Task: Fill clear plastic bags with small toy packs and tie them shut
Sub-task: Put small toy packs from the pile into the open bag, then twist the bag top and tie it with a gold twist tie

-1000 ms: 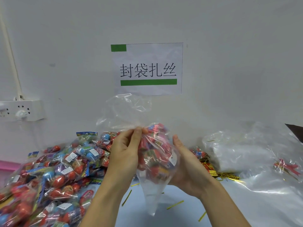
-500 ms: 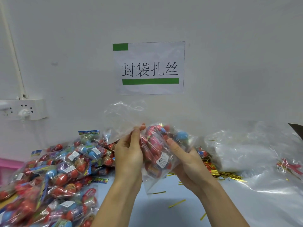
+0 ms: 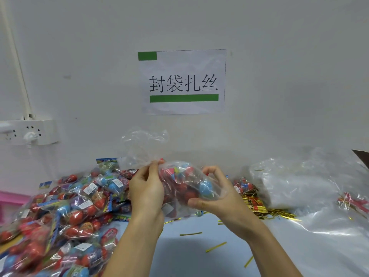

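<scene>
Left hand point(image 3: 146, 188) pinches bag point(image 3: 185, 186) neck; right hand point(image 3: 217, 198) cradles bottom.

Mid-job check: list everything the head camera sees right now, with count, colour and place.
filled bag: one, clear, red and blue packs inside, held between both hands
toy packs: large pile, red and blue, table left
twist ties: gold bundle right of hands, loose ones on table
empty bags: clear heap, right
sign: one, white with green bars, wall
power strip: one, white, wall left
left hand: pinches bag neck
right hand: grips bag body
</scene>
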A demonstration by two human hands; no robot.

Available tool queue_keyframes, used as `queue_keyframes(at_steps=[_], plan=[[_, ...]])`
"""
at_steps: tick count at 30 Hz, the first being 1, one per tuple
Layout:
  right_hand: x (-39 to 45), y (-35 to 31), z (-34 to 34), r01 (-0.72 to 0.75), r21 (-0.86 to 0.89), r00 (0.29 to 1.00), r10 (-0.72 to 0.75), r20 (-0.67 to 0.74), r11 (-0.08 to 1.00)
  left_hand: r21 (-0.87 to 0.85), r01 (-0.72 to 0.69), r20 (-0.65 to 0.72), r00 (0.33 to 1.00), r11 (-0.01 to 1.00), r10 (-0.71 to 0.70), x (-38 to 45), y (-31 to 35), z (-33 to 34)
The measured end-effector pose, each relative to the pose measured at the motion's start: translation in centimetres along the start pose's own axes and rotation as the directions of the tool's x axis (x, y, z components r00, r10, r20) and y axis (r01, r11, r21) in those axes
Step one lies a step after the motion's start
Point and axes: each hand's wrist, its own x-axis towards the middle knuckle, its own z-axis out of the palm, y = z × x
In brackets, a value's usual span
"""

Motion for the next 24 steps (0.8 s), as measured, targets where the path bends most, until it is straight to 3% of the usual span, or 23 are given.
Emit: queue_keyframes(at_steps=[2, 6, 10, 21, 24], plan=[[-0.1, -0.3, -1.0, -0.042, -0.053, 0.996, 0.046, 0.076, 0.998, 0.067, -0.038, 0.033, 0.999, 0.997, 0.036, 0.1, 0.0, -0.2], [-0.2, -0.4, -2.1, -0.169, 0.168, 0.979, 0.147, 0.139, 0.971, 0.18, -0.111, 0.203, 0.976, 0.977, 0.074, 0.2, 0.3, -0.3], [0.0, 0.0, -1.5, -0.169, 0.102, 0.962, 0.142, 0.232, 0.98, 0.201, -0.126, 0.314, 0.948, 0.972, 0.058, -0.7, 0.4, 0.4], [0.4, -0.1, 2.9, 0.104, -0.185, 0.989, -0.121, -0.085, 0.977, 0.202, -0.073, 0.033, 0.997, 0.977, 0.068, -1.3, -0.2, 1.0], [0.4, 0.0, 3.6, 0.104, -0.185, 0.993, -0.112, -0.032, 0.977, 0.231, -0.116, -0.038, 0.991, 0.966, 0.128, -1.1, -0.4, 0.8]])
